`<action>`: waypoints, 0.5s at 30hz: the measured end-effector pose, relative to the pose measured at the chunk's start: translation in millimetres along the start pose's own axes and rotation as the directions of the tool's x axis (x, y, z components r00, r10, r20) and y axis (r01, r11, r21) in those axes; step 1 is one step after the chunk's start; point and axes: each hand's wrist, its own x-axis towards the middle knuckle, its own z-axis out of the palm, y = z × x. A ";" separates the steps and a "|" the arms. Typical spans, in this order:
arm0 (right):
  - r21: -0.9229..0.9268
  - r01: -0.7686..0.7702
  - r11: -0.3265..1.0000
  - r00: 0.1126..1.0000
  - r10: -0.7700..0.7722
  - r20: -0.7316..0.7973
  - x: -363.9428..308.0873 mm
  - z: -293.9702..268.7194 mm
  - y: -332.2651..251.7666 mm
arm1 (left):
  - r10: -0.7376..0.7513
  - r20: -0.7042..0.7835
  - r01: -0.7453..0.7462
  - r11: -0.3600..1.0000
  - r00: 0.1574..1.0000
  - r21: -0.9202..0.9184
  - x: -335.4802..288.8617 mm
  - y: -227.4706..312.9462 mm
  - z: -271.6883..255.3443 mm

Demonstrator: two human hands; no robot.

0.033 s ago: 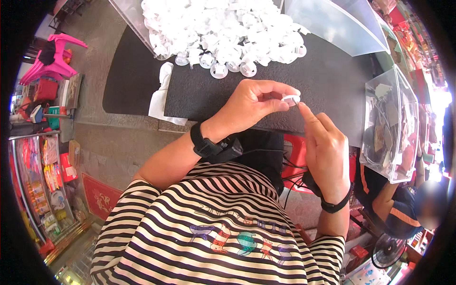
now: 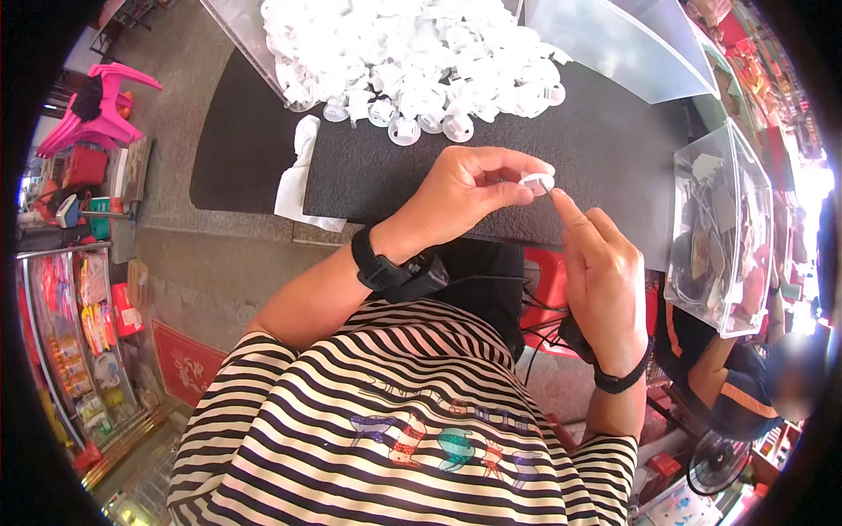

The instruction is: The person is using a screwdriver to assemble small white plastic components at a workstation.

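Over the dark table my left hand [image 2: 469, 191] is closed, its thumb and index finger pinching a small round white plastic piece [image 2: 537, 181] by its edge. My right hand [image 2: 598, 263] comes in from the right with its index finger stretched toward that piece. A thin dark tip [image 2: 547, 188] shows just past the right index fingertip and meets the white piece; the rest of whatever it belongs to is hidden in the hand. Beyond both hands lies a big heap of similar white plastic pieces [image 2: 421, 66], several of them with round bases.
A black textured table [image 2: 377, 180] bears the heap. White paper [image 2: 298, 180] lies at its left edge. Clear plastic bins stand at the far right [image 2: 627, 44] and near right [image 2: 719, 232]. Pink stools [image 2: 110, 96] stand left; another person [image 2: 728, 386] sits at right.
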 end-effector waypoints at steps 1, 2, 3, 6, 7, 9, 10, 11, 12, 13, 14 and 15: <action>-0.001 -0.001 1.000 1.000 0.001 0.015 -0.3 -1.2 1.0 | 0.001 0.000 -0.001 1.000 1.000 0.002 -0.4 0.8 0.1; -0.001 -0.002 1.000 1.000 0.002 0.030 -0.4 -1.8 1.4 | -0.009 -0.011 0.008 1.000 1.000 -0.023 -0.5 1.6 0.2; 0.000 0.000 1.000 1.000 0.000 0.029 -0.9 -1.3 0.8 | -0.019 -0.022 0.018 0.999 1.000 -0.049 -0.6 2.3 0.2; 0.006 -0.015 1.000 1.000 0.015 -0.021 -2.5 -0.3 -1.9 | -0.017 -0.037 0.013 0.994 0.999 -0.112 0.6 3.4 0.9; 0.004 -0.017 1.000 1.000 0.017 -0.021 -2.6 -2.4 -2.9 | -0.018 -0.037 0.013 0.994 0.999 -0.112 0.5 3.9 1.2; 0.002 -0.020 1.000 1.000 0.021 -0.020 -2.3 -3.4 -2.9 | -0.033 -0.049 0.028 0.994 0.998 -0.101 0.2 4.9 1.5; -0.002 -0.009 1.000 1.000 0.009 -0.016 -1.0 -2.6 -2.4 | -0.033 -0.049 0.028 0.994 0.998 -0.101 0.2 4.6 1.0; -0.007 0.003 1.000 1.000 -0.003 -0.012 -0.3 -1.8 -2.0 | -0.029 -0.049 0.025 0.996 0.998 -0.088 0.2 4.0 0.6; -0.007 0.003 1.000 1.000 -0.003 -0.011 -0.4 -1.1 -1.8 | -0.025 -0.048 0.021 0.997 0.999 -0.075 0.2 3.5 0.2; -0.028 -0.002 1.000 1.000 0.002 -0.010 -0.6 -0.4 -1.7 | -0.025 -0.048 0.021 0.997 0.999 -0.075 0.4 3.1 0.0; -0.048 -0.008 0.999 1.000 0.007 -0.008 -0.7 0.1 -1.7 | -0.019 -0.043 0.016 0.997 0.999 -0.071 0.6 2.7 -0.1; -0.048 -0.008 0.999 1.000 0.008 -0.008 -0.3 -0.1 -2.3 | -0.013 -0.038 0.010 0.998 0.999 -0.067 0.8 2.4 -0.2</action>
